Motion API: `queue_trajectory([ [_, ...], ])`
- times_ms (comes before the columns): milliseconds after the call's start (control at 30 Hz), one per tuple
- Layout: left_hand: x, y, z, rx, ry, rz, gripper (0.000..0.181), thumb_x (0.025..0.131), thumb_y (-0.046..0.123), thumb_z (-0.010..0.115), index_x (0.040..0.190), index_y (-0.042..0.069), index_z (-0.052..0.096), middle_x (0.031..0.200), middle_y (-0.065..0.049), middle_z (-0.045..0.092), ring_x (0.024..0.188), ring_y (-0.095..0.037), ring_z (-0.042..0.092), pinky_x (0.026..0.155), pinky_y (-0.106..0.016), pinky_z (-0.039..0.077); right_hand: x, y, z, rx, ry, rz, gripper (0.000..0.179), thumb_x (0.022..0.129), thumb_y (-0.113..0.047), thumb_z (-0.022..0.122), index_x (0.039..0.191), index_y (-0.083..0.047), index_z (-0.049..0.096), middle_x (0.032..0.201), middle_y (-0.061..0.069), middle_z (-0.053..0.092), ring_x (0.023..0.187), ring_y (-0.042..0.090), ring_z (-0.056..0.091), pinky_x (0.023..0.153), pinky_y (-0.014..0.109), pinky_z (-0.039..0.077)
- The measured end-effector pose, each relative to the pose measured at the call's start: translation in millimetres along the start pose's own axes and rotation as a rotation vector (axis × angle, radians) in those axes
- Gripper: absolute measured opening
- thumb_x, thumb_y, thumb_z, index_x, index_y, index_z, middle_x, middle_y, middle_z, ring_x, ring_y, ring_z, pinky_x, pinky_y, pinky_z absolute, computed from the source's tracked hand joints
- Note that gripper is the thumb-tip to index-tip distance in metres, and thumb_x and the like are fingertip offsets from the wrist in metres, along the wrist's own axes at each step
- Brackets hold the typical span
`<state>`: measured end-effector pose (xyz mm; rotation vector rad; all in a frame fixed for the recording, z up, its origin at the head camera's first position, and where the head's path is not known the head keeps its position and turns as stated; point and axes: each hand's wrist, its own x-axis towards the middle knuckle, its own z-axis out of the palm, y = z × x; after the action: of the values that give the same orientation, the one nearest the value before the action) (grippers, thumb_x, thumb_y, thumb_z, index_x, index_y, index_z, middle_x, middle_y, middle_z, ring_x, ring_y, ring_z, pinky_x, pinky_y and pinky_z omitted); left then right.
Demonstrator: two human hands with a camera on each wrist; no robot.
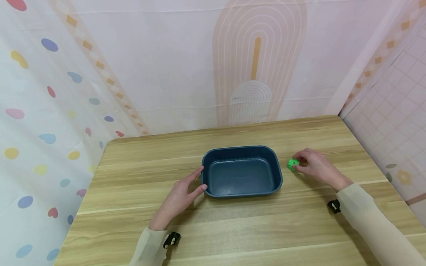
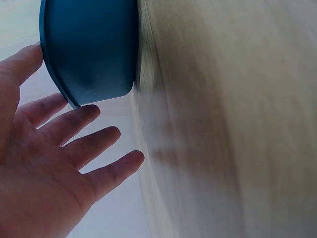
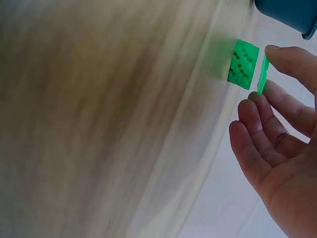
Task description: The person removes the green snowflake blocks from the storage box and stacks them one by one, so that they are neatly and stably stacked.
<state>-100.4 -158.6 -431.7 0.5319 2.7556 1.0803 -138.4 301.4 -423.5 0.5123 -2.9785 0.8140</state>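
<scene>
A dark blue rectangular plastic basin (image 1: 242, 194) rests on the wooden table. At its left end my left hand (image 1: 178, 195) has its thumb and index fingertip right at the rim, the other fingers spread and extended in the left wrist view. To the right of the basin, my right hand (image 1: 314, 166) pinches a thin green notched disc (image 3: 263, 74) between thumb and index finger. Just under that disc, a short stack of green notched discs (image 3: 242, 64) stands on the table, with a narrow gap between. From the head view, the fingers partly cover the green pieces.
The wooden table (image 1: 139, 173) reaches back to a patterned curtain (image 1: 179, 66). Dotted fabric (image 1: 40, 155) hangs along the left side and a grid-patterned one (image 1: 392, 122) along the right. Black straps (image 1: 172, 240) are at both wrists.
</scene>
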Motion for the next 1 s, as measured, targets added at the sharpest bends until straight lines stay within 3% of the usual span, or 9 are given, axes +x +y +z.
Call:
queue_trajectory([
  [1000,0.2,-0.8,0.7,-0.005,0.000,-0.005,0.067,0.104,0.043,0.062,0.162,0.018,0.039,0.160,-0.013,0.043,0.146,-0.033,0.042,0.117,-0.054,0.037,1.8,1.5,1.3,0.028,-0.041,-0.001,0.028,0.092,-0.011,0.080,0.114,0.004,0.071,0.100,0.010,0.067,0.089,0.024,0.064,0.079,0.042,0.055],
])
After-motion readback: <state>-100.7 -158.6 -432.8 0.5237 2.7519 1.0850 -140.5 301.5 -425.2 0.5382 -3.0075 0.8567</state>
